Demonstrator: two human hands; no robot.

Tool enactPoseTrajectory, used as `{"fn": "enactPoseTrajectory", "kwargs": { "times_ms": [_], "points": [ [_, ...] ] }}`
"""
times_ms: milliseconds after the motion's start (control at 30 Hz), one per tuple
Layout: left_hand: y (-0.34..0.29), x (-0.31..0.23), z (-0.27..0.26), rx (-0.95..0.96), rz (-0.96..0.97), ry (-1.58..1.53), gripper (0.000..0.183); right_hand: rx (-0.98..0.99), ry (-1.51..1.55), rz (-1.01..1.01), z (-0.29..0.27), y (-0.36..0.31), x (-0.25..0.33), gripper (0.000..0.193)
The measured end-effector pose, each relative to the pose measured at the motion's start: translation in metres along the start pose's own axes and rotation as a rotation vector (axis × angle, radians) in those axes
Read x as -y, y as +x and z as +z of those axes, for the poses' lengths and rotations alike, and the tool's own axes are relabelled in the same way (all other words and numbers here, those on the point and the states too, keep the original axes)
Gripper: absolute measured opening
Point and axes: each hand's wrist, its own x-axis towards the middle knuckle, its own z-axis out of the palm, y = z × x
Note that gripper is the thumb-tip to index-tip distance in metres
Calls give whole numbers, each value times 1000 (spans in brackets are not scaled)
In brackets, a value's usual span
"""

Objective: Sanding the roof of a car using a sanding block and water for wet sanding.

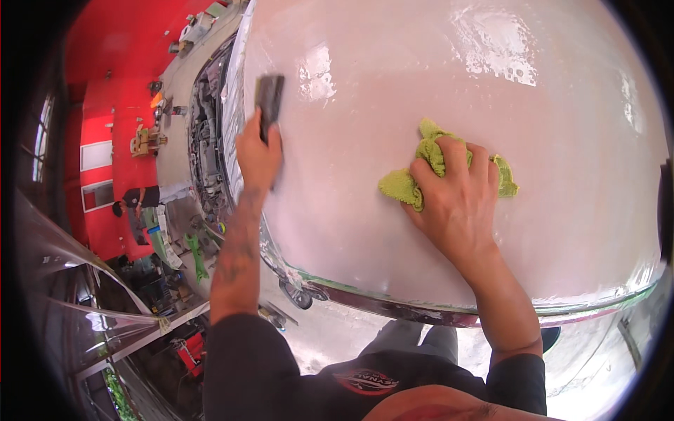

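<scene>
Under both hands spreads a broad, pale pinkish car body panel [351, 231], wet and glossy, with bright reflections. My left hand [257, 158] grips a dark, flat rectangular block [271, 98], which looks like a sanding block, near the panel's left edge. The block is slightly blurred. On the middle of the panel, my right hand [460, 193] presses down on a crumpled yellow-green cloth [399, 188]. Folds of the cloth stick out on both sides of the fingers, and its underside is hidden.
Masking film [237, 91] lines the panel's left edge, with an exposed engine bay [208, 119] beyond it. Green tape [337, 286] runs along the near edge. Another person [140, 200] is at the far left, near a red wall [105, 42]. Clear plastic sheeting [63, 238] hangs at lower left.
</scene>
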Motion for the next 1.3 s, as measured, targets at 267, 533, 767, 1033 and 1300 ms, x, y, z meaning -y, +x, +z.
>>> {"fn": "enactPoseTrajectory", "kwargs": {
  "times_ms": [267,533,767,1033,1300],
  "points": [
    [28,40,-14,-58,-127,15,48,-22,10,-22,1,2,10,31],
    [-106,-40,-8,-11,83,21,54,-8,-36,-29,0,1,-5,37],
    [-133,-26,-18,-42,120,64,54,-9,-55,-32,1,-1,1,39],
    [-92,-44,0,-34,-189,-168,52,-43,-79,-41,9,-1,-5,35],
    [-102,-49,-19,-35,-192,-70,51,-72,-80,-59,7,-3,-3,31]
  ]
}}
